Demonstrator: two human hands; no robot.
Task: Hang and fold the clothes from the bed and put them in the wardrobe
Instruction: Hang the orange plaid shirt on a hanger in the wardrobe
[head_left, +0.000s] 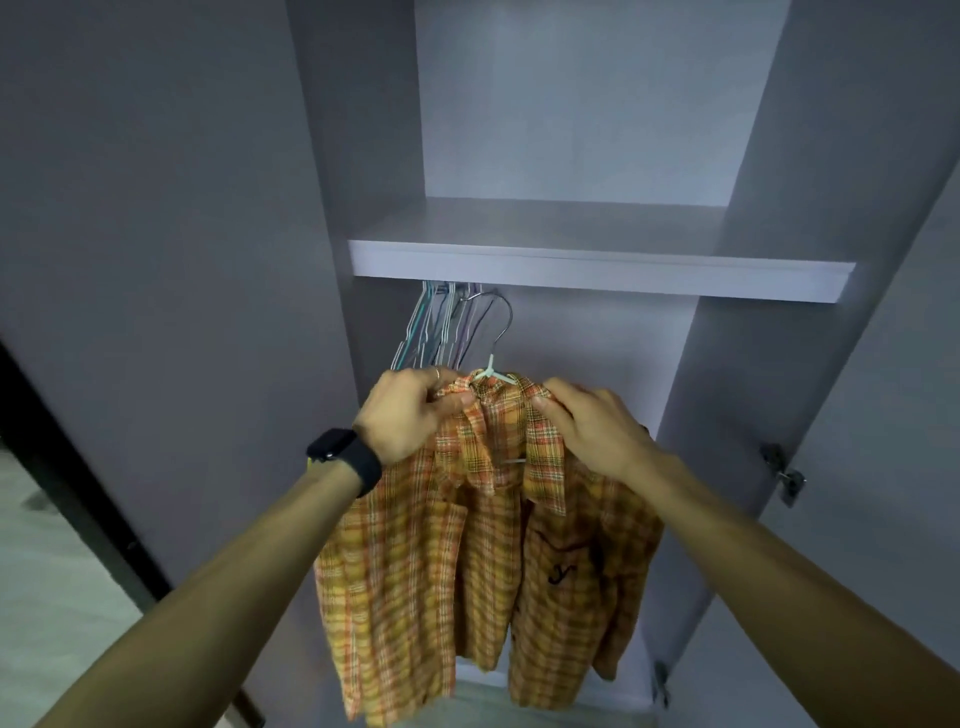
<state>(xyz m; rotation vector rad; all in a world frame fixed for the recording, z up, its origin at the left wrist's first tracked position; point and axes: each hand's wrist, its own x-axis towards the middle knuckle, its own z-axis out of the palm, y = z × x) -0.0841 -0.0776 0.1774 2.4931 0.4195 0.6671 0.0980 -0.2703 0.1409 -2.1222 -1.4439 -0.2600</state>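
An orange and yellow plaid shirt hangs on a pale hanger inside the open wardrobe. The hanger's metal hook curves up toward the space under the shelf; the rail is hidden. My left hand pinches the shirt's left collar and shoulder. My right hand grips the right collar side. Both hands are at the top of the shirt, level with the hanger's neck.
A bunch of several bare hangers hangs to the left behind the shirt. A white shelf spans the wardrobe above. The wardrobe door stands open at left, another door with hinges at right. Pale floor shows at lower left.
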